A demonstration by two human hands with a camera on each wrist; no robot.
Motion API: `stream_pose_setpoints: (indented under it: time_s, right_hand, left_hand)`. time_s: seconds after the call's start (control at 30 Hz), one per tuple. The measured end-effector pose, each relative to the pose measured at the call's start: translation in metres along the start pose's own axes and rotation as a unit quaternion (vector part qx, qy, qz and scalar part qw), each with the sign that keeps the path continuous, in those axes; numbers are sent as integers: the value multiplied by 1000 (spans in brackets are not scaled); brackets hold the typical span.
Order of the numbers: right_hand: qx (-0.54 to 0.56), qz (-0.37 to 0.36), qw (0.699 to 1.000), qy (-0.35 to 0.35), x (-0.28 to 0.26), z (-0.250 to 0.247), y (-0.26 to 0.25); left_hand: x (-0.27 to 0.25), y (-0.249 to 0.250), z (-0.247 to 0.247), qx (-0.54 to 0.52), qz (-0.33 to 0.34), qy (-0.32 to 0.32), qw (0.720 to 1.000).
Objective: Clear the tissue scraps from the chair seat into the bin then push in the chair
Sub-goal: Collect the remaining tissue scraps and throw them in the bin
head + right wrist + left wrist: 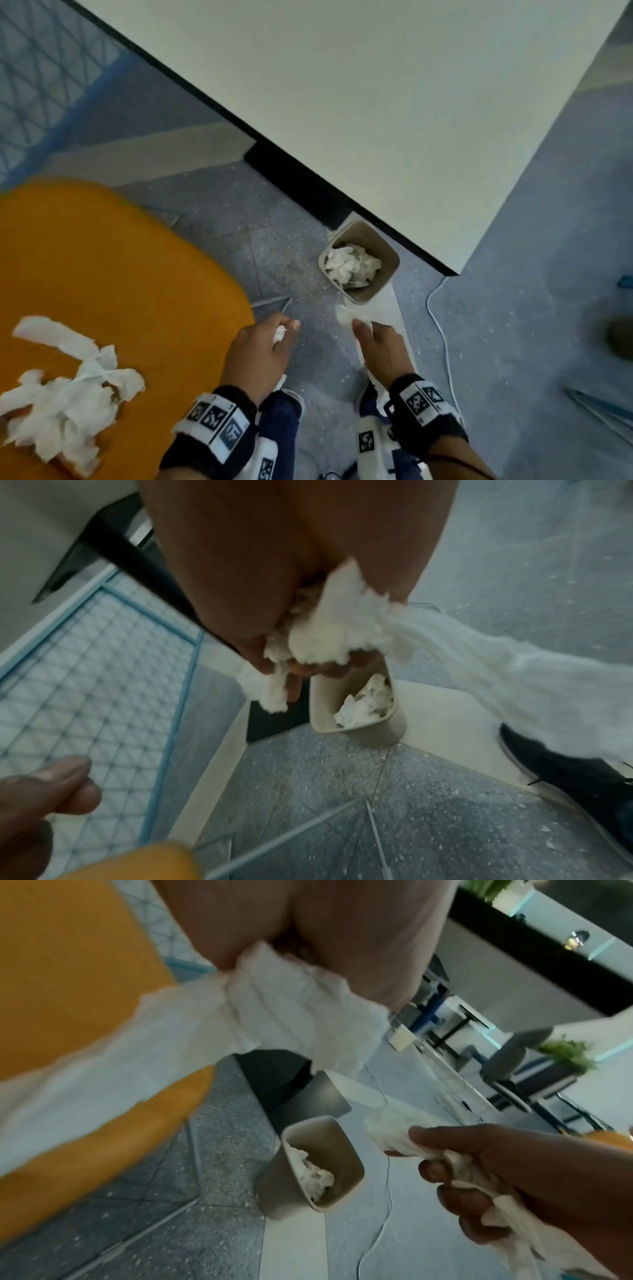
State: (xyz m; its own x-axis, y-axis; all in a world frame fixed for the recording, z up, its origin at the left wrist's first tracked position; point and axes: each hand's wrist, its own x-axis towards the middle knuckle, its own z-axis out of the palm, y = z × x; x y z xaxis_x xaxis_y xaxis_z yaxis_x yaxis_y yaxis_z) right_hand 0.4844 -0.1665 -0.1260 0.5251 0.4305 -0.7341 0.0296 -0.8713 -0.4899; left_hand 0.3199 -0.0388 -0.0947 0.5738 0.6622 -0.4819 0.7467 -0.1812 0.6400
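Observation:
Both my hands are over the floor between the orange chair seat [113,274] and the small beige bin [390,263]. My left hand [274,337] grips a wad of white tissue scraps [274,1007]. My right hand [363,325] holds another bunch of tissue scraps [329,631], with a strip trailing down from it. The bin [308,1175] stands on the floor just beyond my fingers, by the table corner, and holds white tissue [352,265]. More torn tissue scraps [65,390] lie in a pile on the near left part of the seat.
A large white table [394,102] with a black edge fills the upper view; its black leg base [294,181] stands near the bin. A thin white cable [442,329] runs over the floor on the right. My feet are below my hands.

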Motion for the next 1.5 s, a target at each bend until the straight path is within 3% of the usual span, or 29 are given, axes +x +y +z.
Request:
stream_pose_setpoints:
  time_s: [0.1, 0.23, 0.4, 0.57, 0.83, 1.07, 1.23, 1.4, 1.5]
  right_hand:
    - [40, -8, 999, 2, 20, -32, 44]
    - [108, -20, 994, 2, 55, -59, 88]
    - [209, 43, 977, 0, 105, -68, 124]
    - [260, 64, 963, -25, 139, -79, 117]
    - [319, 6, 948, 15, 209, -67, 111]
    - [345, 45, 936, 61, 259, -34, 112]
    - [351, 59, 934, 22, 283, -18, 115]
    - [356, 70, 930, -52, 297, -15, 113]
    - [342, 73, 934, -75, 290, -17, 116]
  left_hand:
    - [36, 34, 40, 40, -7, -37, 998]
    - [86, 63, 92, -40, -69, -82, 993]
    - [133, 94, 153, -28, -28, -121, 992]
    - [175, 92, 195, 32, 19, -83, 996]
    - [235, 80, 222, 31, 41, -4, 999]
    - [281, 53, 245, 84, 79, 46, 992]
    - [291, 41, 257, 128, 133, 21, 983]
    - [298, 15, 260, 171, 94, -45, 980]
    - [293, 6, 256, 198, 34, -89, 976]
